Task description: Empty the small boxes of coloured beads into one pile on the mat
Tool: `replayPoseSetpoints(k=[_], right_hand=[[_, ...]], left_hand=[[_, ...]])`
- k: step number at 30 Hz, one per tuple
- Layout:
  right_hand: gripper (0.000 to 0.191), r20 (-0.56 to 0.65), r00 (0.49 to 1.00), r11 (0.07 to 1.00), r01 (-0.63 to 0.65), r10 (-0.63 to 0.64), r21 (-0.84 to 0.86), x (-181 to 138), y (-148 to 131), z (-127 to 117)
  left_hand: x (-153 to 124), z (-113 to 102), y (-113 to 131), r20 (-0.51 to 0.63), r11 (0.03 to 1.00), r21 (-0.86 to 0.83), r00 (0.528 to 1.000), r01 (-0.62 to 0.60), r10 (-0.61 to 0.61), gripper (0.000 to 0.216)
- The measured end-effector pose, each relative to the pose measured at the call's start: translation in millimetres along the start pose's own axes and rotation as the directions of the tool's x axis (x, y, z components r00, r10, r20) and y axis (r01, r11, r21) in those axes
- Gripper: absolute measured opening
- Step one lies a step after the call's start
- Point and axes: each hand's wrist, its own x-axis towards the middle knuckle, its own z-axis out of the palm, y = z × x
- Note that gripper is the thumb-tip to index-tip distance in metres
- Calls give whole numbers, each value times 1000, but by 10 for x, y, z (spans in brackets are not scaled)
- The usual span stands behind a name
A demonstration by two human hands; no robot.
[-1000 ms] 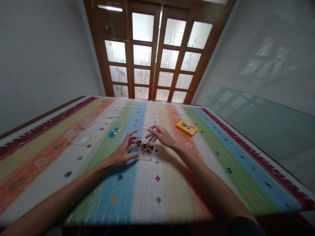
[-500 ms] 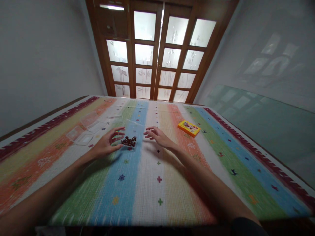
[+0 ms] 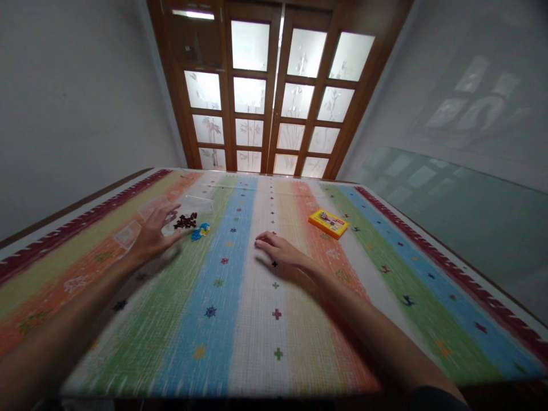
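Note:
My left hand (image 3: 156, 231) is at the left of the table, its thumb and fingers curved around a small clear plastic box of dark brown pieces (image 3: 185, 221). The hand covers part of the box. Just right of it, a small cluster of blue and yellow pieces (image 3: 200, 231) lies on the cloth. My right hand (image 3: 280, 251) hovers low over or rests on the middle of the table; I cannot tell which. Its fingers are drawn together and bent, with nothing visible in them.
Behind my left hand are clear plastic containers (image 3: 127, 234) and a transparent piece (image 3: 199, 204). A yellow and orange box (image 3: 329, 223) lies to the right. The table bears a striped cloth (image 3: 252, 319). Wooden glass-paned doors (image 3: 274, 91) stand beyond.
My left hand and the box of brown pieces have moved left, uncovering the blue and yellow pieces. My right hand has dropped slightly, its fingers closer together.

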Motion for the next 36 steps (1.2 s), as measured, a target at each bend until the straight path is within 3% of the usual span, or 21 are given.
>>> replayPoseSetpoints(k=[6,16,36], right_hand=[[21,-1,1000,1000,14,-14,-28,-9,36,5],[23,13,1000,996,4,-3,-87,-11,22,6],[20,39,998,994,47,-43,-101,-15,75,6]], left_hand=[[2,65,-81,44,967,216,990,-138,131,52],[-6,141,-134,125,933,244,963,-265,241,49],[59,-40,-50,157,944,204,960,-261,231,40]])
